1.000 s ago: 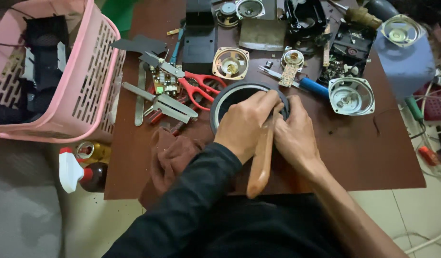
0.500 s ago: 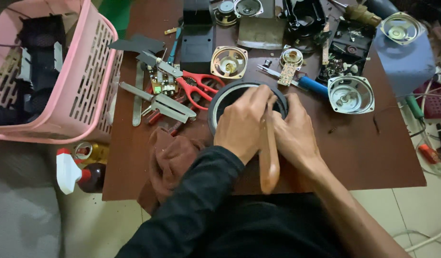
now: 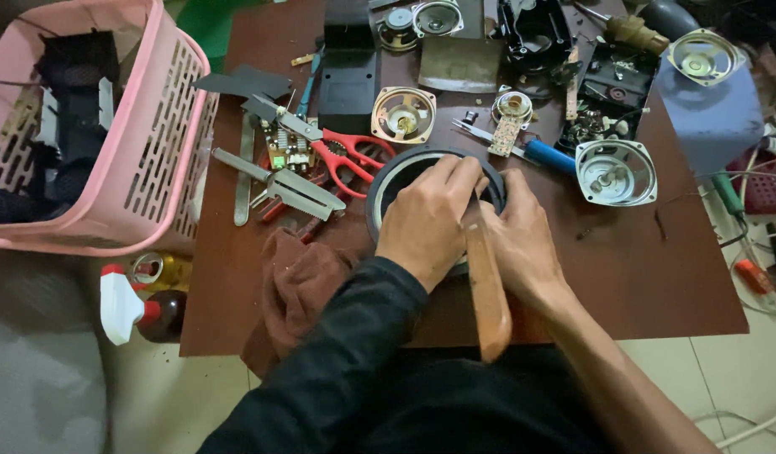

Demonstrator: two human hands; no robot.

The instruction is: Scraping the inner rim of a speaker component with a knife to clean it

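Observation:
A round black speaker lies on the brown table in front of me. My left hand rests on top of it, fingers curled over its far rim. My right hand sits against its right side. A tool with a long wooden handle stands between the two hands, its tip hidden at the speaker's rim and its handle pointing toward me. Both hands seem to grip it near the top; the exact hold is hidden.
Red-handled scissors, pliers, a small circuit board, a blue-handled screwdriver and several small metal speakers lie around. A brown rag lies at the front left. A pink basket and bottles stand left of the table.
The wooden handle has swung from leaning left to nearly upright and slightly right. Both hands stay on the speaker.

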